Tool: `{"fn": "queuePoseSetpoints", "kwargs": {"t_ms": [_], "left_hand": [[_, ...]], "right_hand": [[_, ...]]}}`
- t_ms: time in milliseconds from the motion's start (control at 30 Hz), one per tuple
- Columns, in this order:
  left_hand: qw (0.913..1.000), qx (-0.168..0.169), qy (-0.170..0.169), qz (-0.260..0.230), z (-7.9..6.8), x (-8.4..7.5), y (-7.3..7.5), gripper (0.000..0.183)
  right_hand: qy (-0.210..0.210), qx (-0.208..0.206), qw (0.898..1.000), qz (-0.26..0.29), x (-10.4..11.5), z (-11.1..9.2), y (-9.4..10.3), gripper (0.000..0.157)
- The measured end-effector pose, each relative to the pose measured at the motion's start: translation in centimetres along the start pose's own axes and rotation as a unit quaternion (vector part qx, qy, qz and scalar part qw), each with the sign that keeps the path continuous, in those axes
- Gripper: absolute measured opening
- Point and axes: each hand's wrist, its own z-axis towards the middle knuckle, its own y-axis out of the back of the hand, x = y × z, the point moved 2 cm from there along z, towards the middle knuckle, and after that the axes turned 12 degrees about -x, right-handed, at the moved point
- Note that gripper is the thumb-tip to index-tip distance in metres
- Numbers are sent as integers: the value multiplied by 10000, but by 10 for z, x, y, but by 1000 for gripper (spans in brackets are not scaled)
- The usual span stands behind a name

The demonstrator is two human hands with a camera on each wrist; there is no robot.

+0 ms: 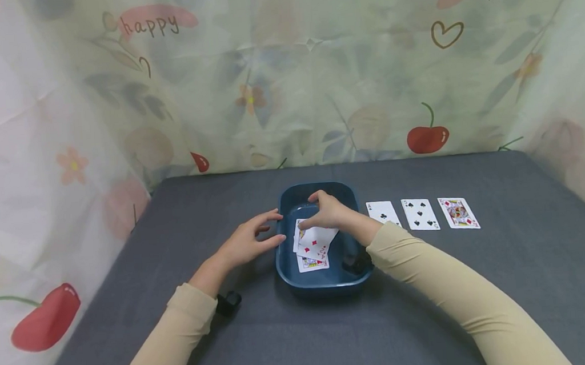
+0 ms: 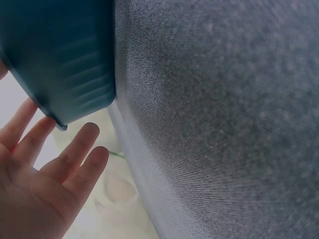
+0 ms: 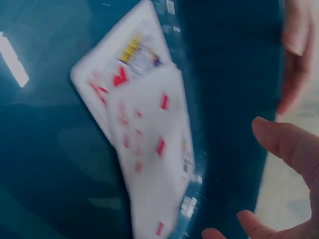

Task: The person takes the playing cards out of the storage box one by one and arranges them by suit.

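Currently, the right hand [image 1: 328, 211], wide, hovers over cards [image 1: 312, 248] inside the tray [image 1: 326, 287]; the left hand [image 1: 245, 242], spread, meets its left rim. Three more cards [image 1: 420, 215] lie right on the worktop [image 1: 305, 342].

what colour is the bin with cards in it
The bin is dark blue; the head view shows it best.

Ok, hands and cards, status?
Left fingers spread at rim of blue tray; right fingers over it, holding nothing. Face-up cards overlap inside. Right forearm partly hides leftmost table card in head view.
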Motion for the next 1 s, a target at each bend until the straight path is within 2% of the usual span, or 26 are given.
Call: {"fn": "queuePoseSetpoints", "kwargs": {"t_ms": [233,367,600,1000], "left_hand": [[9999,31,-9,-95,-1,-1,0,56],[10000,14,-33,-69,0,-1,0,56],[9999,13,-39,-93,0,-1,1,56],[9999,0,-78,-91,-1,-2,1,55]], "right_hand": [[-138,-35,9982,-588,-6,-2,-14,85],[-183,-87,9963,-829,-7,-1,-15,88],[-81,66,9925,-1222,-9,0,-16,92],[96,61,9893,-1456,-10,-2,-18,96]]}}
